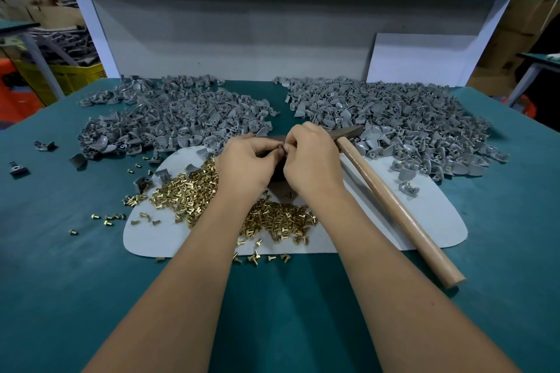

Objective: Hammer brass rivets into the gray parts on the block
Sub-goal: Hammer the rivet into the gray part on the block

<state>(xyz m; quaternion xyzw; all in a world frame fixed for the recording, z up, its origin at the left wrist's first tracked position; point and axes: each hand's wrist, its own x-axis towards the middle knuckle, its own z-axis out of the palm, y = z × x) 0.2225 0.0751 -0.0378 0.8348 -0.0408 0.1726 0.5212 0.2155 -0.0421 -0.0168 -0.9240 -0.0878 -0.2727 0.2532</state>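
Dark block [276, 174] sits mid-mat, almost fully covered by both hands; only a dark sliver shows between the wrists. Whatever gray part is on it is hidden, so seating can't be confirmed.

Left hand [247, 166] and right hand [312, 160] meet directly over the block, fingertips curled in and touching at a small item. Looks like a pinch on a rivet or a part, but it's too small and covered to tell which. Judgement: this is the loading step, rivet into part on the block, both hands needed for alignment, so no striking yet.

Hammer [391, 203] is parked, not held. Head lies just behind the right hand, wooden handle runs diagonally down toward the person's right. Likely laid that way so the right hand can drop onto the handle without reaching.

Brass rivets [188, 191] are heaped on the white mat [424, 221] just left of and below the block, under the left forearm: short reach for the feeding hand. Strays are scattered onto the green table [272, 312].

Gray parts: left pile [169, 118] and right pile [394, 118] flank the block at the back. A few parts near the right pile's front edge show brass, so that is probably the finished side, left side stock. That's a guess from layout.
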